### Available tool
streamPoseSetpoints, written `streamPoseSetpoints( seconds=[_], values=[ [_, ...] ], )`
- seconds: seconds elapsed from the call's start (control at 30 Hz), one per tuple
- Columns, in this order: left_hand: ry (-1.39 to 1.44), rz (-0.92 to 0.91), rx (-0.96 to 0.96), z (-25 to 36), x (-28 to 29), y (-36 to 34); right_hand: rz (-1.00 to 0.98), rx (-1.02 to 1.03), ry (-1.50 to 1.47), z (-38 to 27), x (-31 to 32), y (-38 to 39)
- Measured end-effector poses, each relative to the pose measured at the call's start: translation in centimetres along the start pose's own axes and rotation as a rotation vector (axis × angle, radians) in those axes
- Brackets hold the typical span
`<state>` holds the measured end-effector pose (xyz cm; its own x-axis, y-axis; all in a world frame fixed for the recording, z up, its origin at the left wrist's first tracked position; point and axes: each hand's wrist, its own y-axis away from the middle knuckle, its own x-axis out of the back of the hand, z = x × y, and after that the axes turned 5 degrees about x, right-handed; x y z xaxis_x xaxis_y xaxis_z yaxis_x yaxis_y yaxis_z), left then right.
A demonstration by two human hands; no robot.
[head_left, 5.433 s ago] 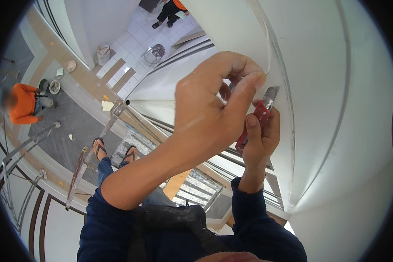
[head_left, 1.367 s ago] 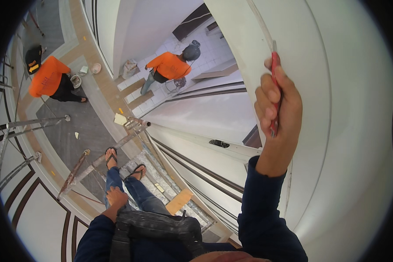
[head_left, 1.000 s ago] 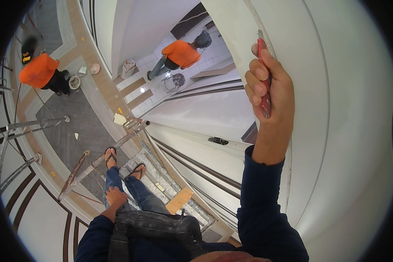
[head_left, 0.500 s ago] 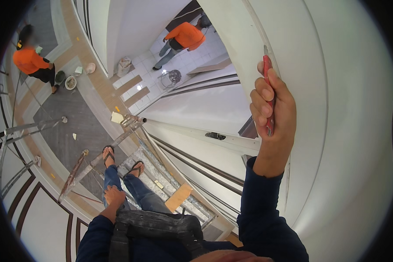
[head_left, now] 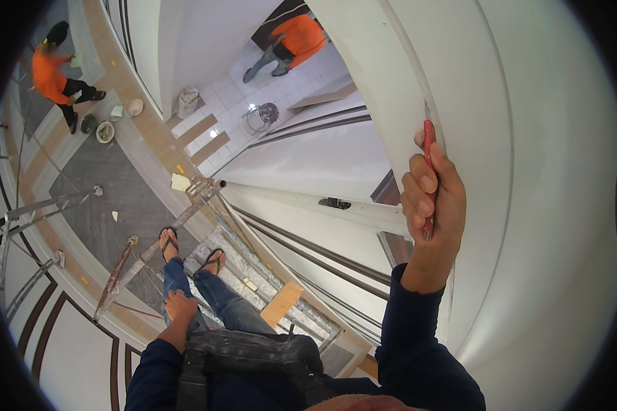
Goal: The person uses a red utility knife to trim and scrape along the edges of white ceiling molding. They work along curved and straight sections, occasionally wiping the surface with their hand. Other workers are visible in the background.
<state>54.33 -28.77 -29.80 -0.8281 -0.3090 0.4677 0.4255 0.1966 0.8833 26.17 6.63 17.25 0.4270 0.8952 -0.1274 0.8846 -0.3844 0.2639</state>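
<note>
My right hand (head_left: 440, 188) is raised at the white panel edge, closed round a red utility knife (head_left: 429, 147). Its narrow metal blade points upward and meets the groove (head_left: 418, 75) that runs down the white moulding. My thumb lies along the handle, with the other fingers wrapped round the opposite side. My left hand (head_left: 180, 306) rests on my jeans near the knee, its fingers lying over the cloth and holding no tool that shows.
I stand in flip-flops on a splattered scaffold platform (head_left: 236, 274) with a loose tan board (head_left: 281, 303). Metal scaffold tubes (head_left: 120, 277) stand left. Below, one person in orange (head_left: 51, 75) is near buckets (head_left: 105, 131); another (head_left: 300, 41) is beyond the doorway, near a wire-framed stand (head_left: 262, 118).
My right hand has slid the knife down along the groove, toward me. The left hand stays on my leg. Both people in orange have shifted position and posture.
</note>
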Motion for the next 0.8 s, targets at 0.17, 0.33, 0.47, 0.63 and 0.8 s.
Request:
streamPoseSetpoints(
  seconds=[0.17,0.33,0.47,0.63,0.8],
  values=[
    [-0.011,0.004,-0.003,-0.2,-0.2,-0.3,-0.01,-0.001,-0.071,0.3,1.8,1.3],
    [-0.015,0.006,-0.009,-0.3,-0.5,-0.3,0.038,-0.011,-0.156,0.5,3.1,2.8],
    [-0.017,0.032,-0.038,-0.3,-0.8,-0.3,-0.006,0.038,-0.08,1.0,2.8,3.6],
    [-0.037,0.025,-0.028,0.0,-0.7,-0.2,-0.12,0.125,0.022,0.9,-0.7,1.0],
    [-0.041,0.026,-0.021,0.1,-0.2,0.0,-0.172,0.061,-0.016,0.4,-1.9,-2.9]
  ],
)
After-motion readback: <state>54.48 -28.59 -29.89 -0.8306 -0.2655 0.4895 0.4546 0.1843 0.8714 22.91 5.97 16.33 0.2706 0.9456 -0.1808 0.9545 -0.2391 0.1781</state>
